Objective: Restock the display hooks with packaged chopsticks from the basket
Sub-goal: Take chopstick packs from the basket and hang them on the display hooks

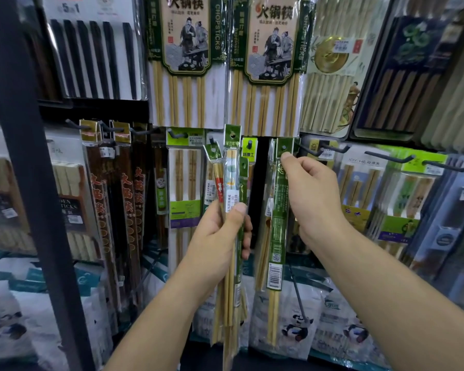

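Gripping a bunch of chopstick packets (232, 210) upright, left hand (220, 231) closed around them. Right hand (311, 199) pinches the green-headed packet (277, 210) by its top, near a display hook (310, 150).

A shop display wall is seen filling the whole frame. A dark metal upright (24, 156) is set slanting down the left side of the frame. A dark shelf edge (91, 109) is run across the left at mid-height. Black peg hooks (389, 156) are fixed in a row across the middle right. The scene is lit evenly, with glare on the plastic wrappings.
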`<act>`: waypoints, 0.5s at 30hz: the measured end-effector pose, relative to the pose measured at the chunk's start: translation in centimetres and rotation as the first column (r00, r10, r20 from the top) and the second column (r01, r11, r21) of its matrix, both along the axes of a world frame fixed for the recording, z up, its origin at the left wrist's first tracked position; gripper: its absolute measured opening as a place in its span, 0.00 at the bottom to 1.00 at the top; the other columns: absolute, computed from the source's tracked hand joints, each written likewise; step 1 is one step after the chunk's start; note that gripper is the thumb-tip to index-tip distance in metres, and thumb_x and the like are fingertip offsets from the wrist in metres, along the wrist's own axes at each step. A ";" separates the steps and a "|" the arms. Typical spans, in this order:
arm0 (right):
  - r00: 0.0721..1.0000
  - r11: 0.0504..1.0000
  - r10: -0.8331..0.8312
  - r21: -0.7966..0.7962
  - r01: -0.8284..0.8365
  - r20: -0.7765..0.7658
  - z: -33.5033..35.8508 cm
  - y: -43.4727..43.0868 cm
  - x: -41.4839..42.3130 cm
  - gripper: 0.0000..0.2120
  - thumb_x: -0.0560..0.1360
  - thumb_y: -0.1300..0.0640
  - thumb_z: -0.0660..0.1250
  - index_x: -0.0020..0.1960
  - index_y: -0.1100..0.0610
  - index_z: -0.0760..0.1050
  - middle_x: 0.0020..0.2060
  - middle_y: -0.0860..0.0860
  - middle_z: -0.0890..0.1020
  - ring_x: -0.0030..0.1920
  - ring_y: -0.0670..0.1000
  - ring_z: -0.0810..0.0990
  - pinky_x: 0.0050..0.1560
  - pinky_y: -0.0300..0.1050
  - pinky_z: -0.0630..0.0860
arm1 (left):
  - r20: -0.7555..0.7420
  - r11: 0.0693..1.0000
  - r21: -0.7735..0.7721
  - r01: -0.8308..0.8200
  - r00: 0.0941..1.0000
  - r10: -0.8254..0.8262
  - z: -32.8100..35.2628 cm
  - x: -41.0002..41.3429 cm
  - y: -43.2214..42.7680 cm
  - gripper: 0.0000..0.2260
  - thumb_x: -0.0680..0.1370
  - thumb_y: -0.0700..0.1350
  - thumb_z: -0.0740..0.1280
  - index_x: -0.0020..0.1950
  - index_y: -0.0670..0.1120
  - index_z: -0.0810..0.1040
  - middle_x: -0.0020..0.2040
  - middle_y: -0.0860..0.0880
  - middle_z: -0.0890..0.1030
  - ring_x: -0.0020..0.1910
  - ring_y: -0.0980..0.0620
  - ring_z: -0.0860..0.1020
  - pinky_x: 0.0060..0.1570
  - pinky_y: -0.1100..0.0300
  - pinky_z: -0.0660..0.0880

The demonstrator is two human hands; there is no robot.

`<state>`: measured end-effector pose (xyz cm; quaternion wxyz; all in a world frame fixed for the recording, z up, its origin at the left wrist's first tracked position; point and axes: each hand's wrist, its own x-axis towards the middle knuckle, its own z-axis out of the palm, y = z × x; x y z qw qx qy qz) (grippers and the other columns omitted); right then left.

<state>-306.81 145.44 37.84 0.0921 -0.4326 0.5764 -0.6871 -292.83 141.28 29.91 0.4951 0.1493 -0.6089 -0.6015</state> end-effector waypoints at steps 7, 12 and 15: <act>0.999 1.000 -0.029 -0.011 0.028 -0.043 0.2 -0.3 0.0 0.30 0.82 0.48 0.64 0.24 0.50 0.60 0.20 0.43 0.58 0.24 0.45 0.57 0.40 0.44 0.66 | -0.011 1.000 0.007 0.017 1.000 -0.017 0.0 0.1 0.0 0.08 0.79 0.57 0.66 0.41 0.58 0.78 0.40 0.51 0.79 0.35 0.53 0.77 0.34 0.60 0.76; 0.994 0.998 -0.068 0.013 0.069 -0.081 -0.1 -0.7 -0.4 0.29 0.81 0.48 0.64 0.24 0.50 0.60 0.20 0.44 0.59 0.23 0.45 0.57 0.38 0.45 0.68 | -0.008 1.000 0.007 0.030 1.000 -0.030 0.0 0.0 0.0 0.08 0.79 0.57 0.66 0.41 0.59 0.78 0.39 0.52 0.80 0.35 0.53 0.77 0.34 0.59 0.76; 0.986 0.994 -0.107 0.020 0.110 -0.132 -0.3 -1.1 -0.8 0.28 0.81 0.46 0.65 0.25 0.51 0.60 0.20 0.44 0.60 0.23 0.45 0.59 0.35 0.44 0.66 | -0.007 1.000 0.003 0.020 1.000 -0.020 -0.1 0.0 -0.1 0.07 0.79 0.57 0.66 0.43 0.58 0.78 0.40 0.50 0.81 0.35 0.52 0.77 0.33 0.59 0.76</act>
